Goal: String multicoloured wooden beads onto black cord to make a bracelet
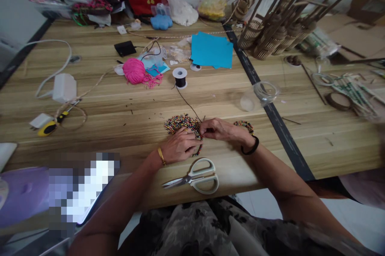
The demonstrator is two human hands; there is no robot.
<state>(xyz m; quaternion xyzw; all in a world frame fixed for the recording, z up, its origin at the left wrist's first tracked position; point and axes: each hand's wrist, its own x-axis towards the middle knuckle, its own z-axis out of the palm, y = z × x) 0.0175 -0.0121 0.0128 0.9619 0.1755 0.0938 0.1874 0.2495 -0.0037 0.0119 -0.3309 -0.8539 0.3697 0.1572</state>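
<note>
A heap of small multicoloured beads [176, 123], seemingly threaded in strands, lies on the wooden table in front of my hands. My left hand [182, 144] is closed at the heap's near edge, its fingertips on a short curve of beaded string [198, 150]. Close against it, my right hand [219, 130] pinches dark cord at the end of that string; the exact grip is partly hidden by the fingers. Black cord [188, 103] runs back from there to a white spool [180, 78]. Another beaded loop [245, 125] lies behind my right wrist.
White-handled scissors [204, 176] lie near the table's front edge. Farther back are pink yarn [134, 71], blue sheets [212, 50] and a clear plastic container [266, 92]. A tape measure [48, 128] and a glowing phone [90, 192] are at left, woven baskets [270, 39] at back right.
</note>
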